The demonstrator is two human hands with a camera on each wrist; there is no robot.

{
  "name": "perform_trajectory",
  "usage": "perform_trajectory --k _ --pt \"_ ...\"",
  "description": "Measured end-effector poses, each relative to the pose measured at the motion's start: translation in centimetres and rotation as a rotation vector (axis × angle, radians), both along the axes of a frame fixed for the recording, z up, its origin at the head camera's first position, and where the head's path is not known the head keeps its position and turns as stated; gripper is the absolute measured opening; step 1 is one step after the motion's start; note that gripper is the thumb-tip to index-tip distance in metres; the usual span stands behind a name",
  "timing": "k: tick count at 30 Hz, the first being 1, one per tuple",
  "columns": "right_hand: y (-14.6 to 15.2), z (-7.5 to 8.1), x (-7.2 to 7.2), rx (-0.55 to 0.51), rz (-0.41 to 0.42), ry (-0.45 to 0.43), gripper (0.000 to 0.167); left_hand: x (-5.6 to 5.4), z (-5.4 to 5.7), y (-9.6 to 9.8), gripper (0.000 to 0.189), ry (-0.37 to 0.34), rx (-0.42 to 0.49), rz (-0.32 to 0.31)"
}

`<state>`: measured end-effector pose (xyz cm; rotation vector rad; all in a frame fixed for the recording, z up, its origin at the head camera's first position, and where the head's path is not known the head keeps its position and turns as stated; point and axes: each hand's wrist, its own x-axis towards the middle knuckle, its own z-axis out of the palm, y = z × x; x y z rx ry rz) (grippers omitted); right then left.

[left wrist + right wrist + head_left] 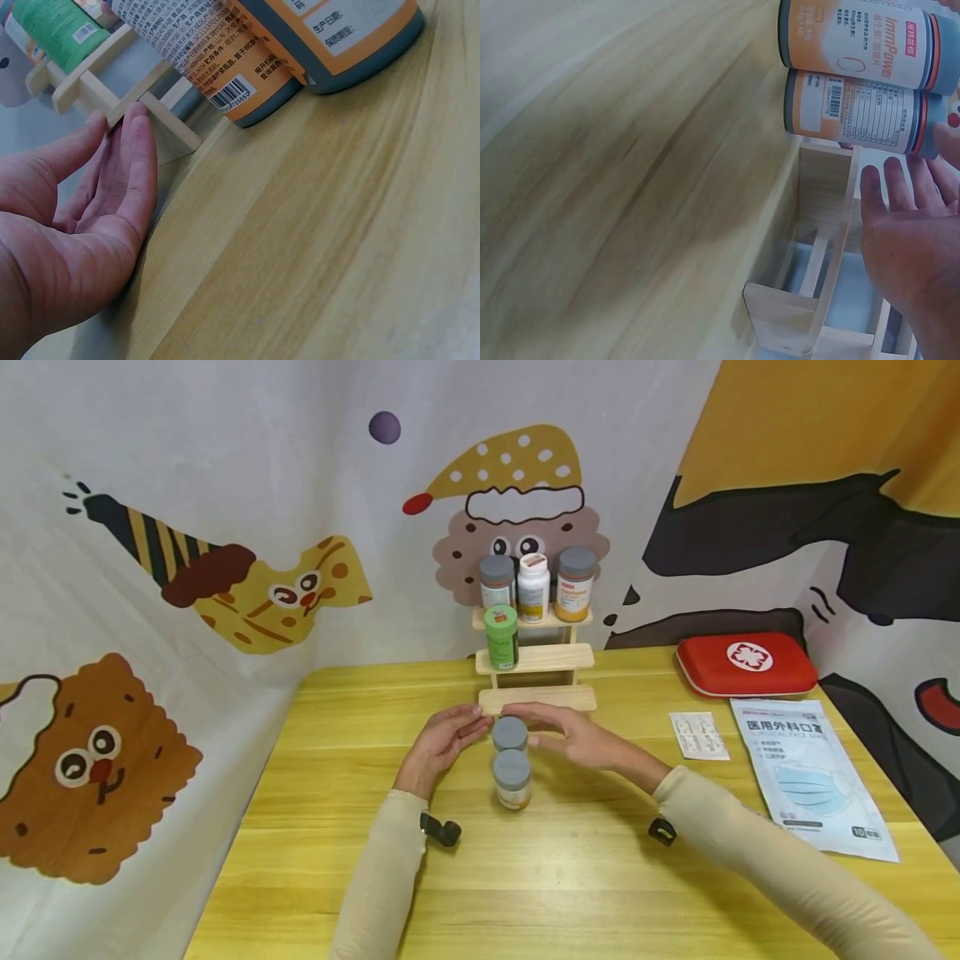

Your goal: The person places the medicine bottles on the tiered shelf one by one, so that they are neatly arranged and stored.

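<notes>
Two pill bottles with grey caps, a nearer one [513, 781] and a farther one [510, 735], stand one behind the other before a small three-tier wooden rack [536, 697]. My left hand [444, 742] is at the left end of the rack's lowest tier, fingers fairly straight, thumb and fingertips at the wood's corner [124, 109]. Behind the farther bottle, my right hand [573, 735] reaches toward the rack's front with extended fingers [900, 184]. Its thumb lies by that bottle's cap; contact is unclear. Orange-and-white labels show on both bottles in the right wrist view.
On the top tier stand a grey-capped bottle [497, 583], a white bottle [533, 589] and an orange-labelled bottle [575, 585]. A green bottle [502, 639] is on the middle tier. Rightward lie a red case [720, 672], a small packet [697, 735] and a mask pack [813, 785].
</notes>
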<state>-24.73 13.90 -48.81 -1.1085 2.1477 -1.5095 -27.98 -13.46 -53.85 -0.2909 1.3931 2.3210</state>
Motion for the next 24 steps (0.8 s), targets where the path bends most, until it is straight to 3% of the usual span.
perform_trajectory --k 11,24 --pt "-0.37 -0.53 -0.19 0.004 -0.006 -0.029 0.053 0.08 0.04 0.14 0.01 0.02 -0.015 -0.006" --pt "-0.47 -0.68 -0.06 0.002 -0.038 0.01 0.052 0.11 0.14 0.16 0.01 0.011 -0.02 -0.007"
